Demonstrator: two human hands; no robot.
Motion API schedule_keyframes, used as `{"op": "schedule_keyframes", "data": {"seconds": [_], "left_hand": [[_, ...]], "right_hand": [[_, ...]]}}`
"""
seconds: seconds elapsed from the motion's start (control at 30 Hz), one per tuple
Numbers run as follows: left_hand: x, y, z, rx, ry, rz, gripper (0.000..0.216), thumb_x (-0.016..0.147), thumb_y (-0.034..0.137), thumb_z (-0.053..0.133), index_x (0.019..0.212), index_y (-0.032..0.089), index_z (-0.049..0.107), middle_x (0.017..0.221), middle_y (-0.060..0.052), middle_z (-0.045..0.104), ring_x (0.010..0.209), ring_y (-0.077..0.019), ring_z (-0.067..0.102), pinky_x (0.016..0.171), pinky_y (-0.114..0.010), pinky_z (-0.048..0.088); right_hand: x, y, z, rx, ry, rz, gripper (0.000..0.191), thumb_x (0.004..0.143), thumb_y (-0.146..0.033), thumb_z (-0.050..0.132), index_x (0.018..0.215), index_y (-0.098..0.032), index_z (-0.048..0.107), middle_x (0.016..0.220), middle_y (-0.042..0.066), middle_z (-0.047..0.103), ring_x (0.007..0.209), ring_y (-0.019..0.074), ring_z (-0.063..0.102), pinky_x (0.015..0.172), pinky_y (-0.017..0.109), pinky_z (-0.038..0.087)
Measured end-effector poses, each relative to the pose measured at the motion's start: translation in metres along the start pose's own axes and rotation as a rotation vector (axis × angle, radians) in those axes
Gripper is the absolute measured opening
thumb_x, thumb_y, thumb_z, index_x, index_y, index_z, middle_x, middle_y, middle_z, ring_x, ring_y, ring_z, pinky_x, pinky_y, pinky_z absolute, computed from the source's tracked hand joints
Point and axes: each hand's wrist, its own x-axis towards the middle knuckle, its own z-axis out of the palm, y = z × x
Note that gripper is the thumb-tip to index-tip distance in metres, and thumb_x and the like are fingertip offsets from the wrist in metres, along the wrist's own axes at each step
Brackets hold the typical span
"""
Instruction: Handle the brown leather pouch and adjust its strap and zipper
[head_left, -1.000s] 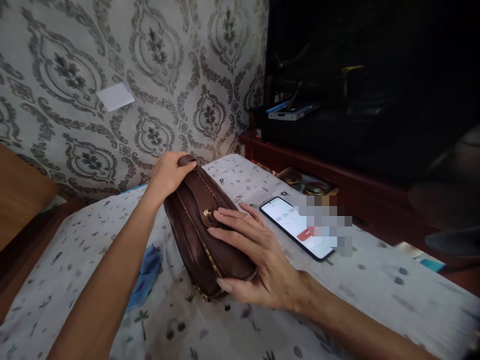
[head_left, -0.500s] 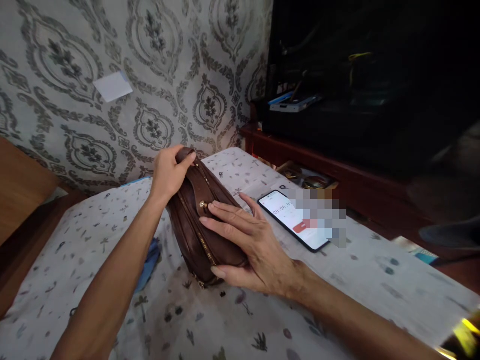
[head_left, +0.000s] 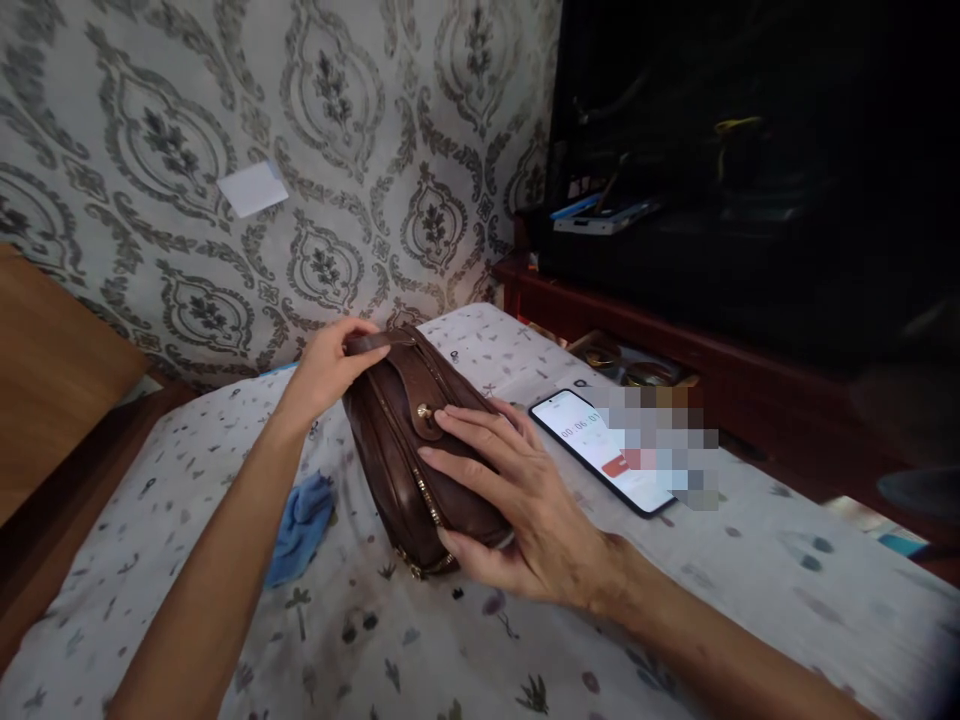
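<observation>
A brown leather bag [head_left: 409, 440] stands on its edge on a bed covered with a white patterned sheet [head_left: 225, 600]. My left hand [head_left: 326, 365] grips the bag's far top end, fingers curled round a strap tab. My right hand [head_left: 517, 505] lies flat against the bag's near side, fingers stretched out by the brass stud and thumb under its lower edge, steadying it.
A blue cloth [head_left: 300, 515] lies on the sheet left of the bag. A phone [head_left: 607, 460] with a lit timer screen lies to the right. A dark wooden cabinet [head_left: 675, 340] stands beyond the bed. Patterned wallpaper [head_left: 225, 150] is behind, a wooden board [head_left: 52, 370] at left.
The bag has tipped slightly, and my left hand's grip has shifted along its top end. My right hand stays pressed on its side. The view has shifted a little.
</observation>
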Motion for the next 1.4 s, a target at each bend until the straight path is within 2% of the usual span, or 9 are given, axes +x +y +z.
{"op": "schedule_keyframes", "data": {"seconds": [0.23, 0.4, 0.47, 0.57, 0.73, 0.93, 1.17, 1.27, 1.4], "left_hand": [[-0.005, -0.004, 0.009, 0.125, 0.022, 0.051, 0.033, 0.072, 0.039, 0.071, 0.1, 0.022, 0.07, 0.105, -0.004, 0.069, 0.097, -0.0225, 0.063, 0.095, -0.037, 0.05], [-0.009, -0.012, 0.007, 0.091, 0.044, 0.079, 0.036, 0.074, 0.041, 0.071, 0.103, 0.021, 0.068, 0.11, -0.006, 0.07, 0.103, -0.0233, 0.064, 0.099, -0.038, 0.049], [-0.01, -0.018, 0.007, 0.081, 0.092, 0.035, 0.038, 0.073, 0.041, 0.072, 0.105, 0.021, 0.068, 0.111, -0.006, 0.07, 0.105, -0.0246, 0.063, 0.099, -0.037, 0.049], [-0.012, -0.026, 0.006, 0.048, 0.093, -0.013, 0.045, 0.072, 0.043, 0.072, 0.111, 0.022, 0.068, 0.121, -0.008, 0.067, 0.111, -0.0263, 0.062, 0.097, -0.037, 0.05], [-0.018, -0.029, 0.003, -0.047, 0.036, -0.017, 0.057, 0.069, 0.052, 0.073, 0.117, 0.022, 0.067, 0.122, -0.008, 0.069, 0.112, -0.0279, 0.063, 0.098, -0.039, 0.05], [-0.021, -0.028, -0.002, -0.079, 0.006, -0.008, 0.058, 0.069, 0.052, 0.074, 0.118, 0.021, 0.066, 0.122, -0.007, 0.071, 0.115, -0.0281, 0.063, 0.1, -0.04, 0.05], [-0.027, -0.027, -0.01, -0.186, -0.141, -0.087, 0.064, 0.075, 0.05, 0.074, 0.132, 0.024, 0.058, 0.138, -0.008, 0.065, 0.13, -0.0284, 0.059, 0.11, -0.042, 0.046], [-0.03, -0.027, -0.016, -0.223, -0.185, -0.117, 0.069, 0.075, 0.052, 0.078, 0.135, 0.027, 0.057, 0.147, -0.008, 0.06, 0.138, -0.0295, 0.054, 0.111, -0.041, 0.047], [-0.029, -0.028, -0.023, -0.186, -0.277, -0.145, 0.079, 0.072, 0.05, 0.081, 0.143, 0.03, 0.052, 0.151, -0.008, 0.057, 0.138, -0.0312, 0.054, 0.108, -0.041, 0.051]], "right_hand": [[0.002, -0.003, -0.001, -0.003, 0.035, 0.004, 0.045, 0.085, -0.03, 0.06, 0.128, -0.019, 0.065, 0.138, 0.017, 0.066, 0.134, 0.0352, 0.06, 0.116, 0.064, 0.038], [-0.003, -0.003, 0.003, -0.067, -0.019, 0.029, 0.057, 0.091, -0.055, 0.063, 0.136, -0.02, 0.063, 0.149, 0.019, 0.058, 0.142, 0.0363, 0.052, 0.119, 0.064, 0.033], [-0.004, -0.002, 0.003, -0.087, -0.051, 0.045, 0.053, 0.095, -0.053, 0.059, 0.138, -0.022, 0.061, 0.147, 0.017, 0.061, 0.143, 0.0328, 0.051, 0.121, 0.06, 0.032], [-0.005, 0.001, 0.001, -0.07, -0.043, 0.059, 0.045, 0.1, -0.043, 0.053, 0.138, -0.02, 0.062, 0.141, 0.013, 0.067, 0.144, 0.0278, 0.052, 0.124, 0.053, 0.03], [-0.006, 0.003, 0.0, -0.052, -0.028, 0.054, 0.043, 0.104, -0.034, 0.043, 0.141, -0.017, 0.06, 0.14, 0.013, 0.069, 0.145, 0.0258, 0.051, 0.124, 0.052, 0.031], [-0.007, 0.001, 0.001, -0.018, -0.037, 0.053, 0.045, 0.103, -0.03, 0.045, 0.145, -0.023, 0.056, 0.146, 0.011, 0.064, 0.148, 0.0272, 0.048, 0.124, 0.056, 0.032], [-0.008, 0.0, 0.001, 0.021, -0.013, 0.012, 0.054, 0.091, -0.02, 0.049, 0.143, -0.03, 0.06, 0.156, 0.008, 0.054, 0.15, 0.0334, 0.044, 0.122, 0.065, 0.032], [-0.007, -0.001, 0.002, 0.014, -0.003, -0.004, 0.052, 0.086, -0.02, 0.053, 0.136, -0.028, 0.065, 0.154, 0.009, 0.057, 0.149, 0.0353, 0.045, 0.121, 0.067, 0.032], [-0.004, -0.002, 0.003, 0.001, 0.037, 0.006, 0.041, 0.089, -0.016, 0.055, 0.128, -0.024, 0.065, 0.142, 0.012, 0.066, 0.145, 0.0326, 0.051, 0.119, 0.063, 0.037]]}}
